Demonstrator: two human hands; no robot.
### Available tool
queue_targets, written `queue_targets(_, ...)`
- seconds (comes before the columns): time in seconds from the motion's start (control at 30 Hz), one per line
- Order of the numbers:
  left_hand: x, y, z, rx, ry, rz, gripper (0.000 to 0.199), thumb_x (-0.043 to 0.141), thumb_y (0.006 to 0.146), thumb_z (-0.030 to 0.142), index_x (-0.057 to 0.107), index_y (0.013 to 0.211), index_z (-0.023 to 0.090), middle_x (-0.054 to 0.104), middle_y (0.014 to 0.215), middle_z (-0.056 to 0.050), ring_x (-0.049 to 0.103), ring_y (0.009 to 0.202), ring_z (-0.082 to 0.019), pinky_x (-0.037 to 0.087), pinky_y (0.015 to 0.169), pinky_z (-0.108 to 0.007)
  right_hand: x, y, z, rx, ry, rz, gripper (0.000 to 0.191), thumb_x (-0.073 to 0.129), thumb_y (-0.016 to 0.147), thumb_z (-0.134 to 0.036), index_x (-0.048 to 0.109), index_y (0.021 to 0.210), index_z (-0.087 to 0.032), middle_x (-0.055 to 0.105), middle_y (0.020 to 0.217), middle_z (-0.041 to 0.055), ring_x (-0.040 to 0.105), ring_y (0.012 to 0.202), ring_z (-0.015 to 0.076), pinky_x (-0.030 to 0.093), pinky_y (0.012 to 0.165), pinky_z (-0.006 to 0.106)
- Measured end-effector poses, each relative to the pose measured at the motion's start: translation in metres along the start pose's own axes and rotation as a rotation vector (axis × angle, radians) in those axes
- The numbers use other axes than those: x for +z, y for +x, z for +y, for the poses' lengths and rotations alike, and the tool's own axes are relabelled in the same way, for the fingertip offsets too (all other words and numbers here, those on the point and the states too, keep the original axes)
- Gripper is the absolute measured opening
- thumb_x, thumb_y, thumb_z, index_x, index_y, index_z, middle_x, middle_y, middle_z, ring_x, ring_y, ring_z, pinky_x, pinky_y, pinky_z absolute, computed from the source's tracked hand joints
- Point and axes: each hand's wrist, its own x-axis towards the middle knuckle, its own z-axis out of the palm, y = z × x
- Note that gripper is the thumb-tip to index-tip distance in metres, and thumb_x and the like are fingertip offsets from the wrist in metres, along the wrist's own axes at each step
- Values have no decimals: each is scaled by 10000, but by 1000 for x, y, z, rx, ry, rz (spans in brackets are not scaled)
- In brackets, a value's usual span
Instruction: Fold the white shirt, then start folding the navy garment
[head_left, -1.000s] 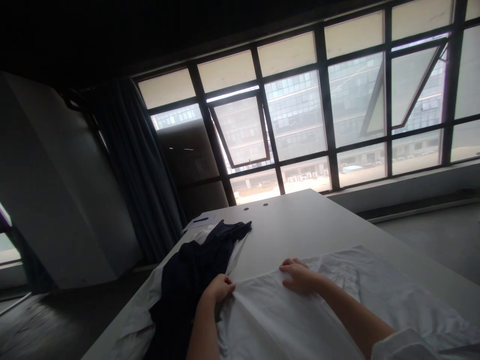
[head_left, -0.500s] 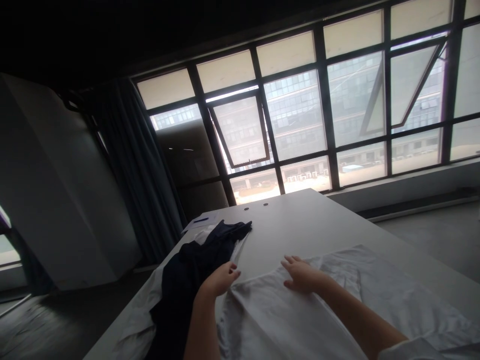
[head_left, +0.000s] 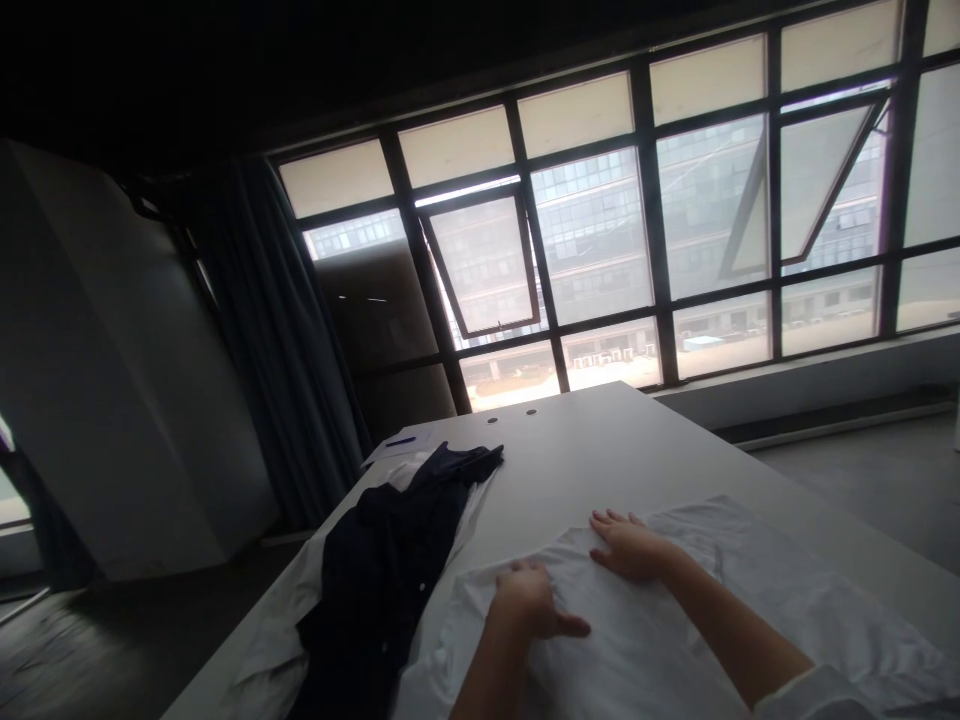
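Head view: a dim room with a bank of dark-framed windows (head_left: 592, 240), two panes tilted open, above a long white table (head_left: 585, 460) whose length runs away from the person toward the glass. A blue curtain (head_left: 277, 340) hangs at the left, beside a grey pillar (head_left: 112, 380). Spread over the near right part of the tabletop, a white cloth (head_left: 630, 640) points one far corner toward the windows; its far edge slants across the table, and because its near part runs out of frame, its long axis cannot be told. A dark garment (head_left: 382, 570) with small pale buttons lies rumpled to the left, stretching lengthwise up the table. The left hand (head_left: 529, 600) rests on the cloth, thumb stuck wide; the right hand (head_left: 632, 548), fingers slightly spread, lies farther right near the far edge, neither gripping. Beyond the garment sit paper (head_left: 420, 438) and a pen (head_left: 400, 441).
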Motion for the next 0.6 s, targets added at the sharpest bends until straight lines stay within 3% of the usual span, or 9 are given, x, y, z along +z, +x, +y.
queue_targets(0.07, 18, 4, 11, -270, 99, -38, 1524, 889, 364, 785, 253, 1631, 226, 64, 1688, -234, 131, 1473, -608, 373, 1046, -756, -2, 0, 11, 75, -22, 25, 770, 481, 926, -478, 335, 1593, -121, 243, 1680, 190, 188, 1548, 394, 153, 1227, 603)
queue_targets(0.13, 34, 10, 20, -384, 154, -18, 1624, 850, 347, 840, 111, 1650, 213, -87, 1679, -234, -32, 1458, -642, 297, 968, -874, -1, 1, 15, 136, -45, 53, 745, 500, 918, -475, 377, 1577, -151, 264, 1675, 187, 185, 1542, 421, 141, 1212, 638)
queue_targets(0.27, 50, 23, 22, -372, 152, -1, 1700, 794, 294, 914, -4, 1638, 244, -164, 1657, -224, -112, 1434, -660, 243, 887, -936, 1, 5, 7, 166, -76, 124, 758, 567, 875, -489, 415, 1560, -203, 217, 1691, 179, 115, 1537, 488, 31, 1159, 751)
queue_targets(0.4, 48, 34, 17, -402, 161, 5, 1730, 822, 257, 887, -31, 1629, 268, -175, 1653, -212, -118, 1426, -671, 257, 854, -946, 1, 0, 3, 16, -57, 121, 730, 606, 857, -469, 443, 1544, -284, 225, 1701, 110, 188, 1546, 406, 153, 1209, 627)
queue_targets(0.47, 45, 39, 16, -381, 154, 20, 1720, 821, 268, 889, -34, 1628, 273, -176, 1653, -212, -120, 1429, -665, 257, 862, -941, 4, -7, 14, -68, -43, 104, 666, 589, 877, -481, 493, 1511, -301, 280, 1686, 100, 267, 1532, 363, 220, 1213, 558)
queue_targets(0.6, 37, 49, 14, -360, 142, 13, 1711, 806, 291, 906, -69, 1621, 278, -186, 1650, -218, -115, 1433, -657, 218, 895, -938, 13, -28, 65, -100, -66, 227, 645, 438, 960, -608, 513, 1506, -272, 358, 1644, 147, 245, 1534, 394, 122, 1221, 636)
